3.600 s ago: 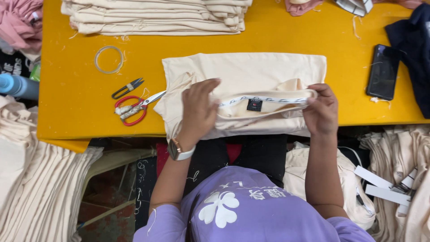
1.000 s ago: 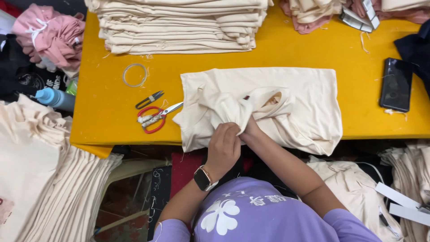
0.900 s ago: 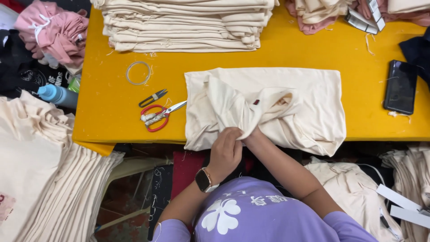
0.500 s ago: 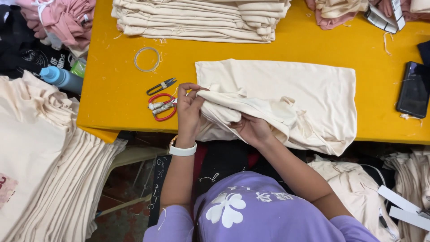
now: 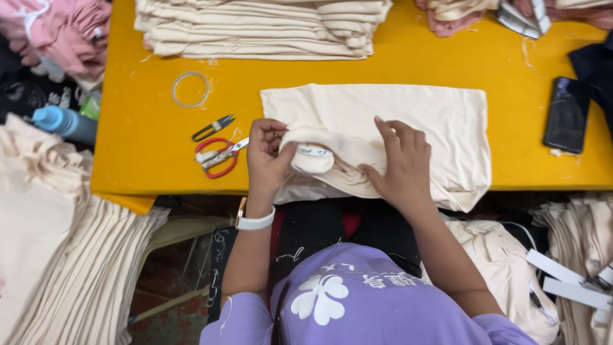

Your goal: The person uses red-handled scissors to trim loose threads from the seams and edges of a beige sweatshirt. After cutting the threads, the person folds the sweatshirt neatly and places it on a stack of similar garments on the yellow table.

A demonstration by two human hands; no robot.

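Left grip [image 5: 268, 153] pinched on the rolled collar of the cream shirt [image 5: 408, 115]; right grip [image 5: 401, 160] spread flat, pressing folds. Shirt mid-counter [image 5: 140, 128], hem overhanging the near edge. Folding underway; likely smoothing next. Scissors [image 5: 217, 156] just left of shirt, phone [image 5: 565, 115] far right, stack [image 5: 262, 29] behind.

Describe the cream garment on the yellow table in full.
The cream garment looks like soft knit cotton, lying mostly flat on the yellow table, its lower right corner drooping over the near edge. Its near left part is bunched into a roll with a small pale label showing. The left hand pinches that roll; the right hand presses flat on the folds beside it.
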